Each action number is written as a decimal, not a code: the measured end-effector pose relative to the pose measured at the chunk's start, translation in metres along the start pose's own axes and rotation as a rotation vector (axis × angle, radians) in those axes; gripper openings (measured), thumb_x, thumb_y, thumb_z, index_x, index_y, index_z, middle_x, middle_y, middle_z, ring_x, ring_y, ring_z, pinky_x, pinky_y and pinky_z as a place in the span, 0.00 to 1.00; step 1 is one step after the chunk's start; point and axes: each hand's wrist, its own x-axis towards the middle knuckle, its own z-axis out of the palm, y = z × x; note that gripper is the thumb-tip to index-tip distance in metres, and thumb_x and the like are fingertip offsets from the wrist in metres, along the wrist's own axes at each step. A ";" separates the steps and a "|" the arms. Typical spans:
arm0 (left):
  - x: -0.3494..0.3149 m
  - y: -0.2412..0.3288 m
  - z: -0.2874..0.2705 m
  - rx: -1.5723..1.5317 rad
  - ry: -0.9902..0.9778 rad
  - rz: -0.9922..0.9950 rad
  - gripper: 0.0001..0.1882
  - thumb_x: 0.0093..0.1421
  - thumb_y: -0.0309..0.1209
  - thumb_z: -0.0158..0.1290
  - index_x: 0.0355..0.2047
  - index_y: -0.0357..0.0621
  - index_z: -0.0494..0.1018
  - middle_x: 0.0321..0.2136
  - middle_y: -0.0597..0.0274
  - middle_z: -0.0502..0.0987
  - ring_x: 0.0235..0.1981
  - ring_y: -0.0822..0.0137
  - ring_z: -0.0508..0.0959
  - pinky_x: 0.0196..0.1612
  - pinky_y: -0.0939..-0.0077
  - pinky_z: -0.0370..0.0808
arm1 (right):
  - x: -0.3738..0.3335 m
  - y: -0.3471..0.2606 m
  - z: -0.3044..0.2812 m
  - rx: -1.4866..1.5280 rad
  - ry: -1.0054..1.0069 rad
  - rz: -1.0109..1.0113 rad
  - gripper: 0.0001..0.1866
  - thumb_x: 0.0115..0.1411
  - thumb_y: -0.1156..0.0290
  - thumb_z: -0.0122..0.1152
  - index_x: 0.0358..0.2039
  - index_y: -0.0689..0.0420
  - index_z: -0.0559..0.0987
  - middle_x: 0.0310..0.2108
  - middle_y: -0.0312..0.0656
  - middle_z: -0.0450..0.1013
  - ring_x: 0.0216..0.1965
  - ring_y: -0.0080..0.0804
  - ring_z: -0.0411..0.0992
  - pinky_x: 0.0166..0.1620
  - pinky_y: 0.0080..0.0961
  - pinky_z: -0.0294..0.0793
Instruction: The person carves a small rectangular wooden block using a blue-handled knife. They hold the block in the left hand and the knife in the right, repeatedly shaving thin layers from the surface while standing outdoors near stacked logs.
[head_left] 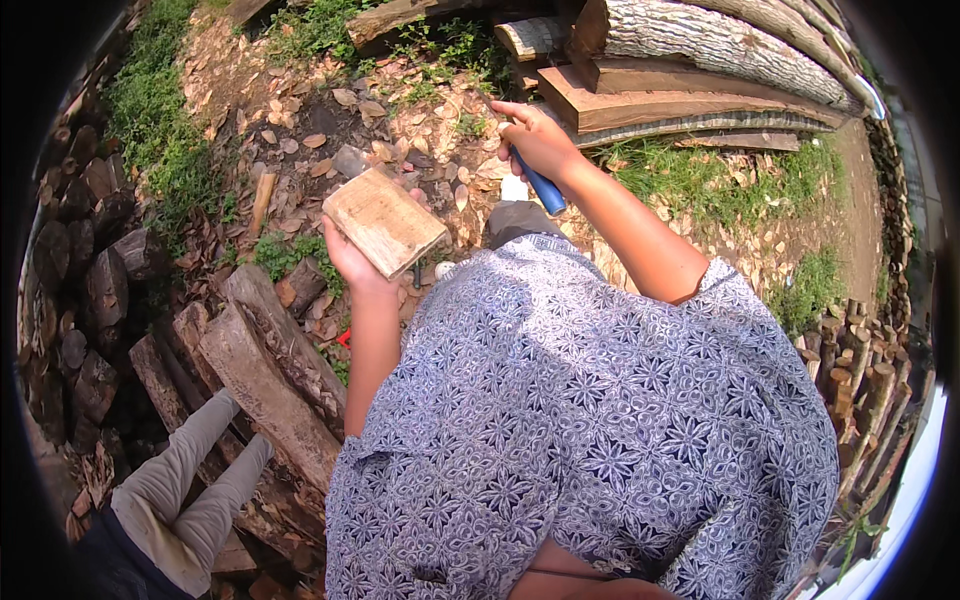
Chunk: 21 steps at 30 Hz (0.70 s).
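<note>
Ground littered with dry leaves spreads beneath and beyond the wooden block, and it looks uneven enough that a poor step could jolt both hands. Stacked timber lies beyond the block and to its right. Split logs lie to the block's left and nearer the wearer; turning the feet that way could bring a trip. Another person's grey trousers show farther out on that same side, so a sudden swing leftward from the block might come too close.

The block itself rests tilted in the left hand, which is spread partly open under it, thumb side at the near edge and fingertips just showing past the far one. That support comes mostly from below, so a push on the upper face could tip the block off the palm, and fingers at its edge would be exposed to a slipping tool.

To the block's right and apart from it, the right hand is curled around a blue handle, index finger extended. Its working end is too small to make out; if sharp, that outstretched finger could be nicked.
</note>
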 end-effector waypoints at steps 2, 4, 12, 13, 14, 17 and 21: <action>0.011 -0.006 0.012 -0.013 0.022 -0.056 0.44 0.65 0.62 0.34 0.71 0.42 0.54 0.65 0.37 0.60 0.63 0.28 0.62 0.63 0.24 0.57 | 0.002 0.048 -0.023 0.078 0.067 0.080 0.32 0.65 0.72 0.48 0.71 0.51 0.59 0.29 0.42 0.77 0.17 0.22 0.70 0.21 0.22 0.71; 0.029 -0.017 0.018 -0.034 0.030 -0.132 0.42 0.64 0.57 0.35 0.70 0.40 0.55 0.64 0.36 0.62 0.62 0.28 0.64 0.62 0.24 0.58 | 0.000 0.083 -0.041 0.216 0.113 0.203 0.36 0.63 0.75 0.49 0.72 0.53 0.55 0.31 0.42 0.77 0.18 0.21 0.68 0.22 0.21 0.70; 0.110 -0.083 0.062 0.230 0.178 -0.405 0.31 0.67 0.44 0.44 0.64 0.36 0.62 0.56 0.41 0.73 0.54 0.42 0.76 0.59 0.44 0.72 | -0.005 0.135 -0.086 0.436 0.211 0.385 0.42 0.58 0.79 0.54 0.73 0.55 0.52 0.37 0.43 0.76 0.20 0.23 0.68 0.22 0.23 0.70; 0.124 -0.091 0.069 0.303 0.204 -0.426 0.30 0.67 0.42 0.45 0.63 0.36 0.63 0.56 0.42 0.74 0.54 0.45 0.77 0.59 0.46 0.73 | 0.003 0.134 -0.099 0.429 0.203 0.379 0.42 0.58 0.79 0.53 0.73 0.55 0.52 0.38 0.43 0.75 0.20 0.23 0.68 0.22 0.23 0.70; 0.137 -0.098 0.085 0.269 0.178 -0.439 0.25 0.69 0.40 0.46 0.60 0.38 0.66 0.52 0.48 0.77 0.51 0.52 0.79 0.57 0.53 0.75 | 0.010 0.127 -0.112 0.420 0.196 0.374 0.41 0.59 0.78 0.53 0.73 0.55 0.51 0.38 0.43 0.75 0.20 0.23 0.68 0.22 0.23 0.70; 0.188 -0.129 0.102 0.348 0.226 -0.393 0.27 0.70 0.44 0.46 0.60 0.37 0.66 0.54 0.48 0.76 0.52 0.52 0.79 0.58 0.53 0.74 | 0.031 0.108 -0.156 0.439 0.209 0.366 0.40 0.60 0.76 0.50 0.73 0.56 0.50 0.39 0.44 0.75 0.19 0.22 0.68 0.20 0.23 0.70; 0.248 -0.179 0.128 0.518 0.207 -0.305 0.26 0.72 0.44 0.45 0.60 0.37 0.65 0.56 0.49 0.75 0.54 0.53 0.78 0.57 0.52 0.76 | 0.057 0.105 -0.218 0.483 0.244 0.353 0.39 0.61 0.76 0.49 0.73 0.57 0.51 0.39 0.44 0.76 0.17 0.21 0.66 0.19 0.22 0.69</action>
